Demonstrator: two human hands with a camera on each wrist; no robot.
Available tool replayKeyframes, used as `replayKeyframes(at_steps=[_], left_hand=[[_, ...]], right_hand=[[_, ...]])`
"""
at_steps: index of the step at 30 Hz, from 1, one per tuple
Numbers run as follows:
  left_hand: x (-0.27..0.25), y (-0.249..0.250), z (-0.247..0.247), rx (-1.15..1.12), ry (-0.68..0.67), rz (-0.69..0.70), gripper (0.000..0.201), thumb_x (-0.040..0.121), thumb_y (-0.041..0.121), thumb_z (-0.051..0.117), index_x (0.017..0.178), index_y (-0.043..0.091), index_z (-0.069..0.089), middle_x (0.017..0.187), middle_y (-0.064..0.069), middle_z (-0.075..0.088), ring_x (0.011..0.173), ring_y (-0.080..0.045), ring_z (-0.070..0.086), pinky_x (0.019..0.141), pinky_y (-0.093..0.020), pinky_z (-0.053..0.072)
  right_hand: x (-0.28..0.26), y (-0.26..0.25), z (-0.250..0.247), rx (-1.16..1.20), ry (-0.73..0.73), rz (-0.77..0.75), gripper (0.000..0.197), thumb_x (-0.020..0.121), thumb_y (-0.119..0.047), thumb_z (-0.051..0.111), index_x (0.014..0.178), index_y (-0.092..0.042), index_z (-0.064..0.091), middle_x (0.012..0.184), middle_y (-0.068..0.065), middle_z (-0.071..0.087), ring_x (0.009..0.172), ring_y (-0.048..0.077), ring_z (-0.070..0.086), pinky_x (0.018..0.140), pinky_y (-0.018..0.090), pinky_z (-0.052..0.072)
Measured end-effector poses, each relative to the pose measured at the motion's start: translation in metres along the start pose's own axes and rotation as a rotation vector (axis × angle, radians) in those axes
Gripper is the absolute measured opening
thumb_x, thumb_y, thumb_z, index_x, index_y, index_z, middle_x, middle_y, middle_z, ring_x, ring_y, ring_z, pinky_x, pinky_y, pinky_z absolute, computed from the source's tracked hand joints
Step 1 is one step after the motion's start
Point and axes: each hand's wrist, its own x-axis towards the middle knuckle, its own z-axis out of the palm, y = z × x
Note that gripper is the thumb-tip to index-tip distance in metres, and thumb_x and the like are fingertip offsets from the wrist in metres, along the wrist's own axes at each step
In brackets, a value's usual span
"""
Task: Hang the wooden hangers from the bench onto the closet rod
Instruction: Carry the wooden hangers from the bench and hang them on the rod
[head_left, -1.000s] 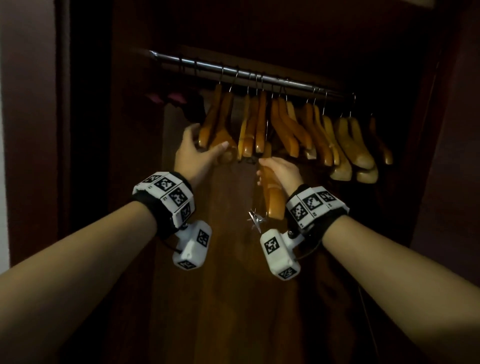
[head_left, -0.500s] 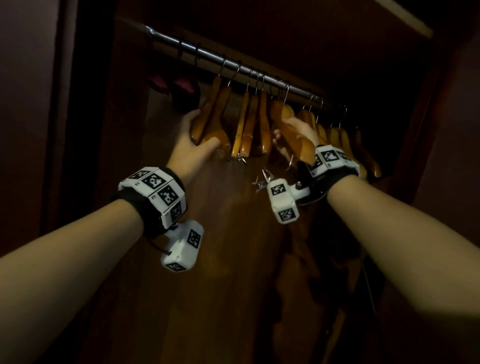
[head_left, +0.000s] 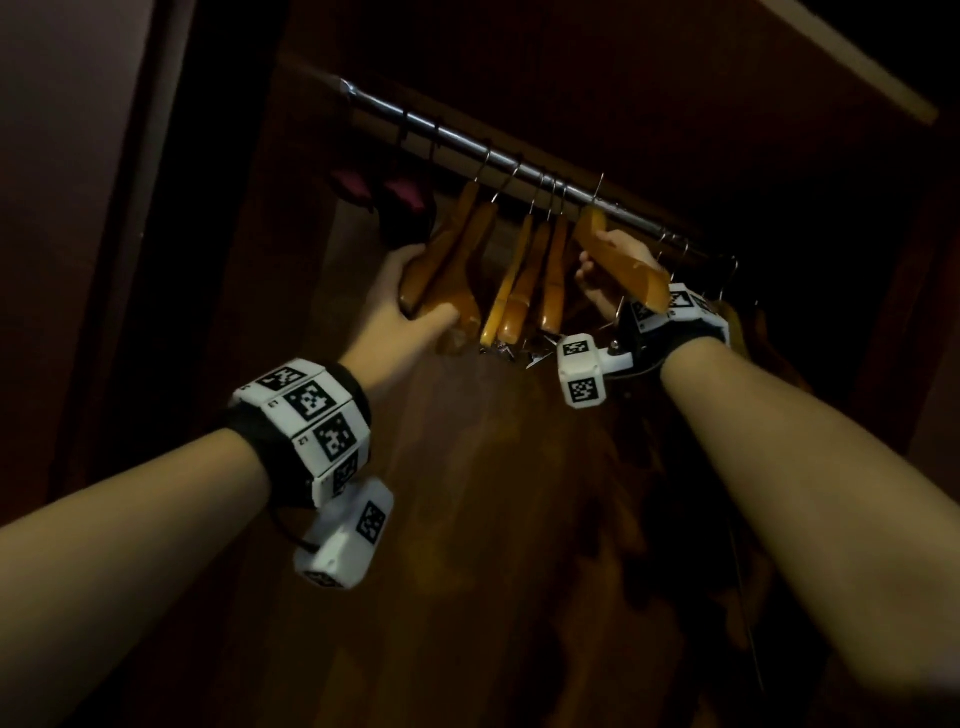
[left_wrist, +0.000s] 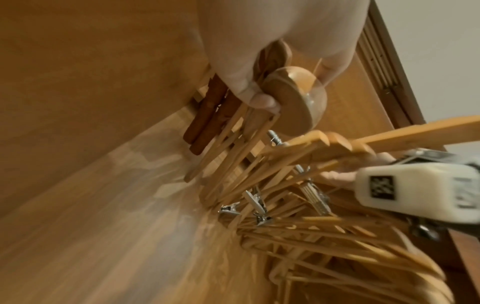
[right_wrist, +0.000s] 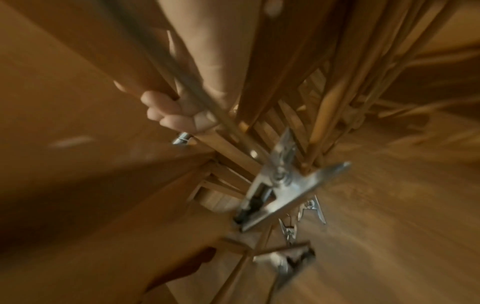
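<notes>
A metal closet rod (head_left: 457, 143) slants from upper left down to the right. Several wooden hangers (head_left: 524, 280) hang from it by wire hooks. My right hand (head_left: 605, 275) grips a wooden hanger (head_left: 621, 260) raised to the rod, its hook (head_left: 600, 188) at the bar; whether it rests on the rod I cannot tell. In the right wrist view my fingers (right_wrist: 168, 115) curl round its wooden arm. My left hand (head_left: 405, 306) grips the lower ends of the two leftmost hangers (head_left: 447, 260), thumb (left_wrist: 259, 98) pressed against a rounded end (left_wrist: 298, 98).
Dark wooden closet walls (head_left: 519, 519) close in behind and to both sides. A pink padded hanger (head_left: 400, 192) hangs at the rod's left end. Metal clips (right_wrist: 280, 185) dangle from the hangers' bars. More hangers (head_left: 737, 317) crowd the rod right of my right hand.
My right hand has lifted its hanger from below the row up to the rod. My left hand has kept its hold on the leftmost hangers. The head view has tilted upward.
</notes>
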Motion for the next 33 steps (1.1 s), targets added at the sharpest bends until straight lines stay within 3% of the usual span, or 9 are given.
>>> replayKeyframes(at_steps=[6, 10, 14, 21, 23, 26, 29, 31, 33], left_hand=[[-0.001, -0.001, -0.001, 0.029, -0.003, 0.012, 0.06, 0.088, 0.007, 0.059, 0.14, 0.018, 0.032, 0.113, 0.007, 0.04, 0.08, 0.01, 0.044, 0.058, 0.004, 0.039], [0.001, -0.005, -0.002, 0.069, 0.007, 0.009, 0.059, 0.088, 0.011, 0.06, 0.14, 0.022, 0.033, 0.111, 0.011, 0.04, 0.081, 0.01, 0.044, 0.058, 0.005, 0.039], [0.001, -0.008, -0.005, 0.104, 0.019, 0.022, 0.059, 0.088, 0.014, 0.06, 0.14, 0.024, 0.033, 0.116, 0.01, 0.04, 0.087, 0.008, 0.045, 0.066, 0.001, 0.04], [0.0, -0.012, -0.006, 0.092, 0.033, 0.026, 0.057, 0.089, 0.015, 0.059, 0.14, 0.024, 0.035, 0.118, 0.009, 0.041, 0.106, -0.01, 0.047, 0.077, -0.011, 0.044], [-0.002, -0.01, -0.003, 0.077, 0.039, 0.029, 0.057, 0.089, 0.013, 0.058, 0.14, 0.022, 0.034, 0.118, 0.009, 0.042, 0.101, -0.005, 0.048, 0.072, -0.002, 0.042], [-0.008, -0.006, 0.005, 0.026, 0.054, 0.028, 0.056, 0.09, 0.01, 0.056, 0.14, 0.016, 0.032, 0.112, 0.013, 0.043, 0.086, 0.016, 0.046, 0.069, 0.004, 0.039], [-0.015, -0.006, 0.017, -0.035, 0.04, 0.0, 0.058, 0.092, 0.011, 0.054, 0.143, 0.013, 0.026, 0.116, 0.013, 0.045, 0.089, 0.021, 0.048, 0.073, 0.003, 0.04], [-0.021, -0.006, 0.027, -0.08, 0.066, -0.037, 0.06, 0.093, 0.017, 0.054, 0.145, 0.014, 0.024, 0.129, 0.006, 0.047, 0.106, 0.009, 0.049, 0.079, 0.003, 0.039], [-0.032, -0.004, 0.039, -0.109, 0.12, -0.061, 0.062, 0.092, 0.024, 0.055, 0.145, 0.016, 0.024, 0.138, 0.001, 0.045, 0.118, -0.003, 0.047, 0.089, -0.002, 0.039]], right_hand=[[0.022, 0.007, -0.005, -0.144, -0.014, -0.008, 0.017, 0.093, -0.021, 0.053, 0.087, -0.005, 0.055, 0.072, 0.004, 0.054, 0.059, 0.011, 0.053, 0.052, 0.018, 0.048], [0.03, 0.012, -0.011, -0.187, -0.025, 0.068, 0.018, 0.093, -0.022, 0.053, 0.098, -0.005, 0.054, 0.074, 0.004, 0.055, 0.059, 0.011, 0.052, 0.043, 0.017, 0.049], [0.026, 0.016, -0.008, -0.357, -0.023, 0.064, 0.021, 0.095, -0.027, 0.05, 0.085, -0.008, 0.054, 0.073, 0.001, 0.054, 0.059, 0.01, 0.051, 0.037, 0.013, 0.043], [0.003, 0.041, -0.019, -0.155, 0.042, 0.044, 0.027, 0.092, -0.036, 0.054, 0.088, -0.01, 0.056, 0.071, 0.004, 0.055, 0.058, 0.012, 0.053, 0.059, 0.024, 0.048], [-0.012, 0.05, -0.025, -0.113, 0.074, 0.053, 0.038, 0.092, -0.048, 0.05, 0.081, -0.012, 0.055, 0.067, 0.005, 0.052, 0.059, 0.015, 0.052, 0.059, 0.024, 0.046], [-0.036, 0.066, -0.032, -0.279, 0.106, 0.071, 0.061, 0.073, -0.08, 0.042, 0.068, -0.019, 0.05, 0.063, 0.003, 0.045, 0.067, 0.024, 0.059, 0.053, 0.026, 0.041], [-0.057, 0.062, -0.035, -0.031, 0.228, -0.034, 0.038, 0.095, -0.047, 0.044, 0.086, -0.011, 0.054, 0.071, 0.005, 0.052, 0.061, 0.016, 0.054, 0.057, 0.027, 0.048], [-0.08, 0.056, -0.035, -0.035, 0.28, -0.049, 0.034, 0.097, -0.042, 0.043, 0.105, -0.011, 0.053, 0.082, 0.006, 0.056, 0.071, 0.017, 0.057, 0.07, 0.033, 0.052], [-0.104, 0.058, -0.048, -0.103, 0.262, -0.02, 0.042, 0.098, -0.045, 0.039, 0.102, -0.008, 0.057, 0.083, 0.007, 0.057, 0.073, 0.018, 0.058, 0.073, 0.034, 0.052]])
